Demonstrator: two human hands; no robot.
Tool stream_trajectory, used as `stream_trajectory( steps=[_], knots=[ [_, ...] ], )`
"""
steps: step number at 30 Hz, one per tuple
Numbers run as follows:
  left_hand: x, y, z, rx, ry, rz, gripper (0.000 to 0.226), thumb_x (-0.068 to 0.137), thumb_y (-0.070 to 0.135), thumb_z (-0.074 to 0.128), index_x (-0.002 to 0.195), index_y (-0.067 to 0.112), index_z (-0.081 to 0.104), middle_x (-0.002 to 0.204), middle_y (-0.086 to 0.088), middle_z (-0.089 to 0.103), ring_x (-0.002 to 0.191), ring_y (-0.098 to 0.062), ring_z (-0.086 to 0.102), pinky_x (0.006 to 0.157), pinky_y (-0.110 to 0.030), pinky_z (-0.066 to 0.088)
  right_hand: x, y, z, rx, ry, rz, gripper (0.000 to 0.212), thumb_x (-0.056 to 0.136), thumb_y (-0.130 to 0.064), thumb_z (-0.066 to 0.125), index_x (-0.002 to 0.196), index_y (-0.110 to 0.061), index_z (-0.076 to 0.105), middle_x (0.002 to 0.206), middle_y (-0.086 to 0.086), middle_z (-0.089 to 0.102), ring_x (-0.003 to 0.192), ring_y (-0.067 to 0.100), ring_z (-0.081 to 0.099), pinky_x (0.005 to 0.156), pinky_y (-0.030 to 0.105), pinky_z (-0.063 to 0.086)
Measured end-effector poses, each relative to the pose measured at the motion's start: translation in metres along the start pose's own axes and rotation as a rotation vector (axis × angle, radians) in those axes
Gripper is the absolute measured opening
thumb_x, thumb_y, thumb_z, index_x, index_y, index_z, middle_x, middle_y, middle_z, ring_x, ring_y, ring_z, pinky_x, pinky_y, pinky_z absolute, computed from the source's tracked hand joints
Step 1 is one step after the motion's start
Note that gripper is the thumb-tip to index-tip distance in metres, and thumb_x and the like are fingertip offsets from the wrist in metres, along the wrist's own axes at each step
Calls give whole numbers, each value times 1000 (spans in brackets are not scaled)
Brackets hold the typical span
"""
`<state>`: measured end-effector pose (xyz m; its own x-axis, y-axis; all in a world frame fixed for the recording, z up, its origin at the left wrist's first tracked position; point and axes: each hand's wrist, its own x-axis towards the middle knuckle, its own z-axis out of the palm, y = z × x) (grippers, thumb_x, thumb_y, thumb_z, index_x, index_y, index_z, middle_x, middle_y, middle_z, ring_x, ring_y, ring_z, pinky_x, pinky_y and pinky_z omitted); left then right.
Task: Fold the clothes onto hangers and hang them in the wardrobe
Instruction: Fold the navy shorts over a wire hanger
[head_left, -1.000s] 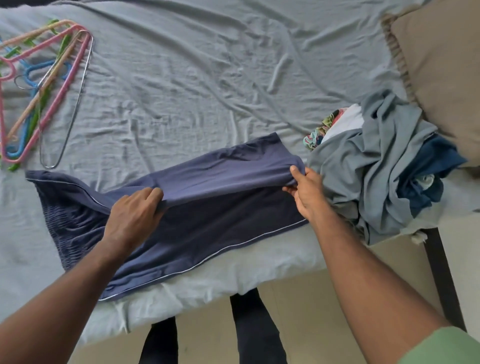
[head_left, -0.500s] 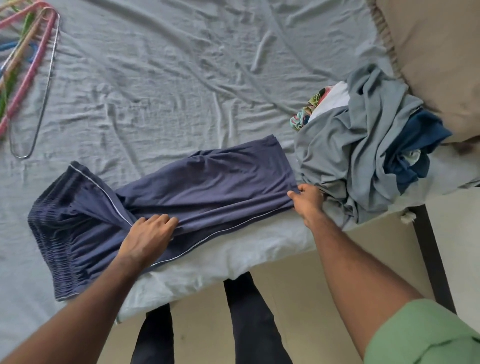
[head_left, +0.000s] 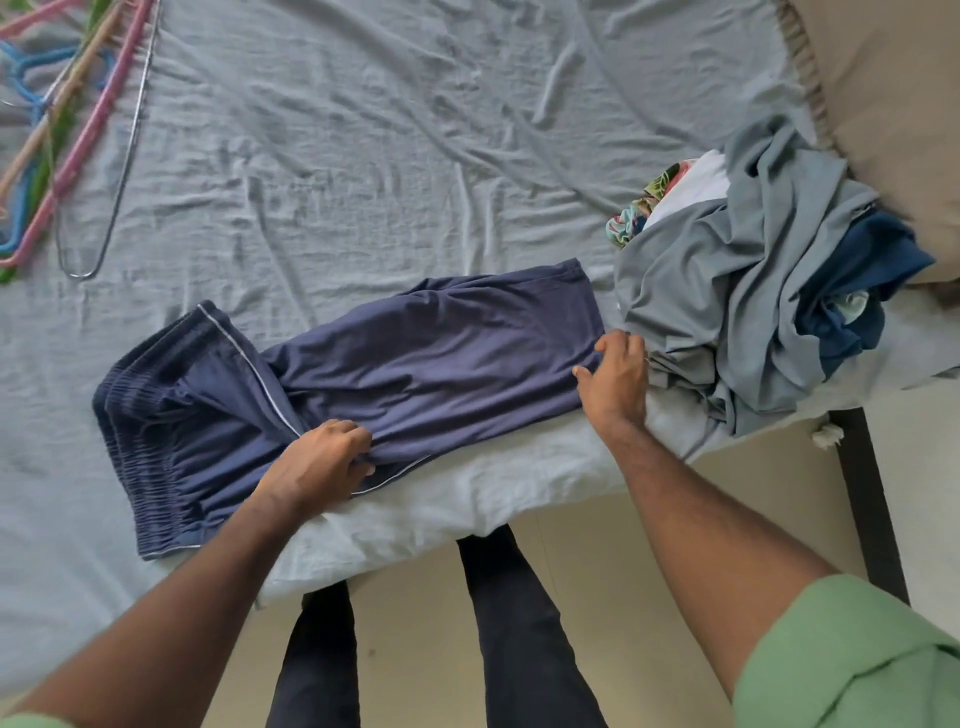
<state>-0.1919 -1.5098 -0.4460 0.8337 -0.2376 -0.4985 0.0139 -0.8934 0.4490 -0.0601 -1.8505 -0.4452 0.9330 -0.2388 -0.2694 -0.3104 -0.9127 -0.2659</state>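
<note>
Trousers (head_left: 415, 364): folded lengthwise, long axis along the bed's (head_left: 363, 156) near edge. Left hand (head_left: 319, 462) bunches mid-seam; right hand (head_left: 615, 379), fingers relaxed, rests at hem end.

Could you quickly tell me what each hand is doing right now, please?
Left hand: closed, gripping the navy trousers at their near edge.
Right hand: open, fingers resting on the trouser cuff end.

a wrinkled pale sheet (head_left: 363, 130) covers the bed, a tan pillow (head_left: 883, 93) at its right corner.
</note>
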Motion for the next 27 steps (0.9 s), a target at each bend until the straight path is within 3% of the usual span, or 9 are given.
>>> stream_trajectory(
  steps=[3, 7, 10, 13, 18, 22, 25, 27],
  knots=[
    [-4, -9, -15, -67, 182, -28, 26, 72, 7, 86, 74, 5, 61, 76, -9, 61, 72, -35, 62, 60, -35, 49, -8, -36, 8, 26, -67, -100, 32, 82, -10, 80, 104, -11, 58, 115, 12, 54, 104, 34, 57, 87, 46, 50],
    [-12, -32, -33, -136, 388, -117, 22, 77, 6, 82, 82, 5, 62, 86, -11, 59, 83, -35, 58, 73, -40, 47, -24, -105, 32, 154, -210, -261, 24, 85, -12, 76, 104, -9, 60, 110, 11, 59, 100, 30, 60, 88, 44, 50],
    [-27, -60, -41, -196, 473, -288, 20, 82, 11, 78, 88, 7, 60, 91, -12, 58, 88, -34, 54, 78, -45, 48, -41, -168, 56, 243, -363, -386, 23, 87, -17, 76, 104, -10, 63, 104, 5, 62, 87, 19, 58, 88, 40, 52],
    [-49, -99, -42, -256, 509, -467, 14, 84, 10, 74, 92, 6, 63, 95, -14, 60, 92, -36, 57, 81, -47, 50, -61, -230, 75, 273, -518, -462, 27, 91, -29, 74, 110, -12, 64, 105, 1, 66, 88, 13, 59, 87, 33, 52],
    [-93, -150, -32, -324, 480, -733, 15, 84, 14, 72, 99, 11, 73, 112, -13, 55, 102, -35, 58, 90, -47, 52, -92, -306, 107, 330, -687, -417, 46, 88, -34, 76, 126, -13, 60, 120, 4, 66, 105, 20, 65, 97, 35, 50],
    [-117, -173, -13, -464, 350, -735, 23, 88, 14, 72, 111, 18, 74, 135, -15, 42, 126, -33, 48, 109, -46, 43, -104, -337, 133, 300, -730, -303, 59, 86, -33, 78, 135, -12, 53, 132, 9, 63, 121, 25, 59, 96, 29, 44],
    [-124, -181, -9, -520, 346, -644, 33, 89, 12, 71, 121, 22, 68, 139, -16, 38, 132, -34, 43, 113, -45, 39, -109, -350, 140, 242, -689, -272, 46, 84, -35, 78, 124, -19, 62, 120, 4, 70, 114, 25, 63, 92, 30, 47],
    [-125, -186, -11, -471, 300, -634, 38, 91, 18, 70, 128, 27, 63, 141, -11, 36, 131, -32, 42, 109, -50, 42, -118, -357, 136, 246, -592, -344, 24, 83, -37, 76, 103, -24, 70, 99, -3, 74, 99, 21, 67, 88, 37, 52]
  ],
)
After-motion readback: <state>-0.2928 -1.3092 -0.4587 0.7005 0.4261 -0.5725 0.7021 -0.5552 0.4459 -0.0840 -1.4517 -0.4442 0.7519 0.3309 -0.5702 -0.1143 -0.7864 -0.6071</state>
